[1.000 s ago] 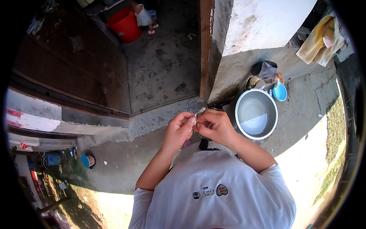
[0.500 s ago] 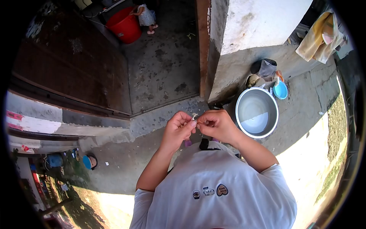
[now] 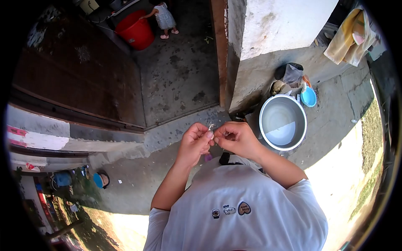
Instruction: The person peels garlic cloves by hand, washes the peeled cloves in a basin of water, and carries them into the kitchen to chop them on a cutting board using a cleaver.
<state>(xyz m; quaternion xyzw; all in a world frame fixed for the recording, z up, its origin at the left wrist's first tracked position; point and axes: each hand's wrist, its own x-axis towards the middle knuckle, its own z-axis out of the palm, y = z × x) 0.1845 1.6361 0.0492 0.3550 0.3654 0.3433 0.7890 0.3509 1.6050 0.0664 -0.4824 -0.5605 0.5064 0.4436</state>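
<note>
A small whitish, thin piece [image 3: 211,126] pokes up from between my fingertips; what it is I cannot make out. My left hand [image 3: 195,143] pinches it between thumb and fingers. Right beside it, my right hand [image 3: 235,139] is closed with thumb and forefinger pressed together, its tips at the lower part of the small piece. Both hands are held in front of my shirt, fingertips nearly touching. To the right of them stands a large metal basin [image 3: 283,122] with water in it.
A small blue basin [image 3: 308,97] and a dark bag [image 3: 291,73] lie behind the metal basin. Through the doorway a small person [image 3: 165,19] stands by a red tub [image 3: 136,31]. A yellow cloth [image 3: 348,38] hangs at the upper right, and a blue bucket [image 3: 100,180] stands at left.
My fingers have shifted slightly around the small whitish piece, and my right fingertips have moved a little. The small person in the doorway has moved slightly right, one arm reaching to the red tub.
</note>
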